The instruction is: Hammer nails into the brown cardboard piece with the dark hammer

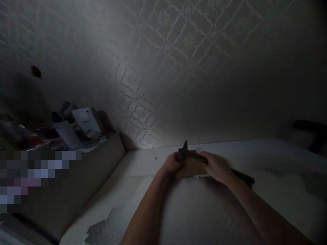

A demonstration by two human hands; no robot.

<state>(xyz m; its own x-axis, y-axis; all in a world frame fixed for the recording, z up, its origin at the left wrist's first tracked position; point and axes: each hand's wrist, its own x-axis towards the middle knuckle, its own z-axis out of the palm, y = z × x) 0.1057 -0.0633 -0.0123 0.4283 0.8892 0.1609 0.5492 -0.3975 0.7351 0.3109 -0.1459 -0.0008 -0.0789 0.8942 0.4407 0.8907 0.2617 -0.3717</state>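
My right hand [217, 165] is wrapped round the handle of a hammer [195, 156]. The handle's far end sticks out behind my wrist, and the dark head, its pointed end up, lies to the left. My left hand [174, 162] is closed close beside the hammer head. Its fingertips meet in a pinch, but whatever they hold is too dark and small to make out. Beneath both hands is a brown board [192, 168], partly covered by them. A pale quilted cloth [196, 211] spreads between my forearms.
A white ledge [141, 161] runs along the patterned wall [178, 68], with a small dark bit [156, 158] on it. At left, a cabinet [102, 173] carries a white box [86, 119] and cluttered items. A dark blurred object [313, 131] stands at far right. The light is dim.
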